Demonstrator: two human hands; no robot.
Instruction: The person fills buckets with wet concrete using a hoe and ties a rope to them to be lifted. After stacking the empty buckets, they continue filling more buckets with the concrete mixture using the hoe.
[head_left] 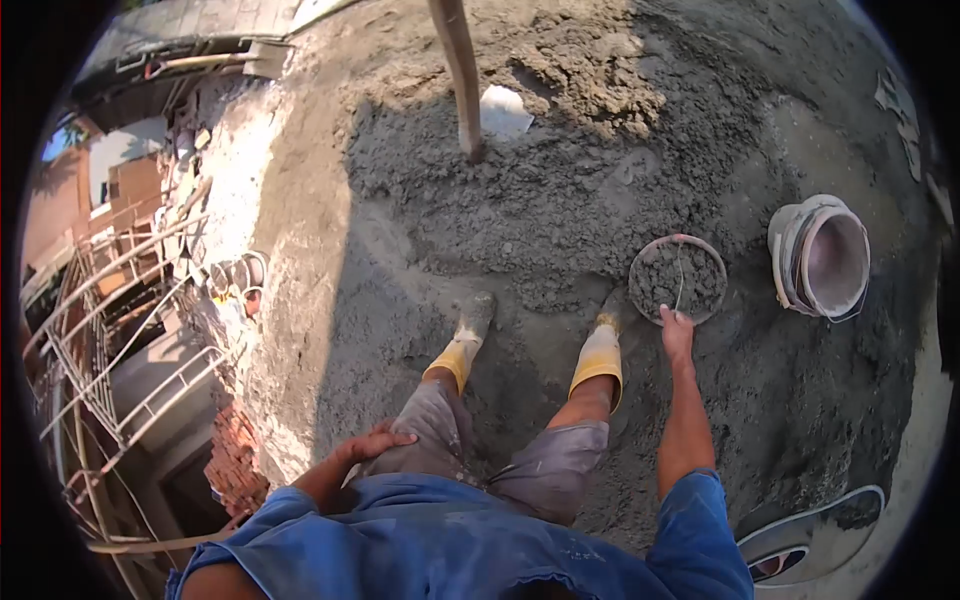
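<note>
A round bucket [655, 285] filled with wet grey mortar stands on the ground just right of my right boot. My right hand [677, 328] is closed around its thin wire handle [681, 280] at the near rim. My left hand [375, 443] rests on my left thigh, its fingers lying along the shorts and holding nothing. In front of my boots spreads a heap of wet mortar [540, 220]. A wooden shaft [462, 80] sticks up out of it, next to a pale flat piece [505, 112] that may be a shovel blade.
To the right are nested buckets [838, 262] with a wire handle. A pale hose [830, 505] curls at the lower right. On the left, beyond the slab's bright edge, are metal scaffold frames [130, 370], a pile of red bricks [237, 460] and a drop.
</note>
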